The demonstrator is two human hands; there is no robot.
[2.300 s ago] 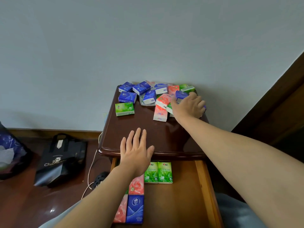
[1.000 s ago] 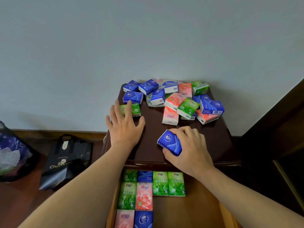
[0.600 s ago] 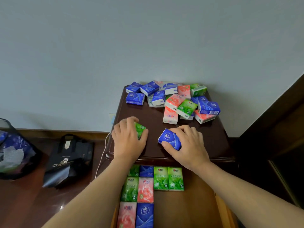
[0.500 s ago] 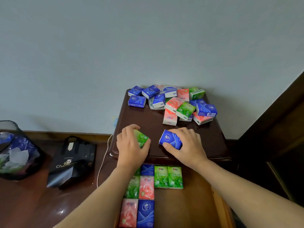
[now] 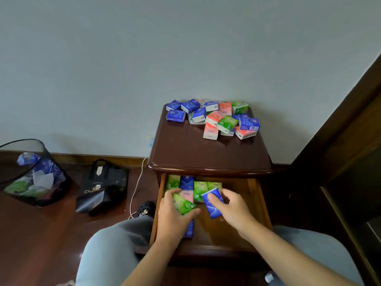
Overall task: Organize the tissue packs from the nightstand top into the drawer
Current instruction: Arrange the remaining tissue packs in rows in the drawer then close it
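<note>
Two hands over the open drawer [image 5: 253,195] — left hand [image 5: 173,218] grips a green tissue pack [image 5: 183,204], right hand [image 5: 233,209] pinches a blue tissue pack [image 5: 212,205]. Beyond both hands, loose packs [image 5: 214,118] heaped on the nightstand top [image 5: 206,153]; more lie flat beneath them.

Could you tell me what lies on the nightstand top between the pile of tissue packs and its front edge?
Nothing: in the head view the nightstand top is bare from the pile of tissue packs to its front edge.
</note>
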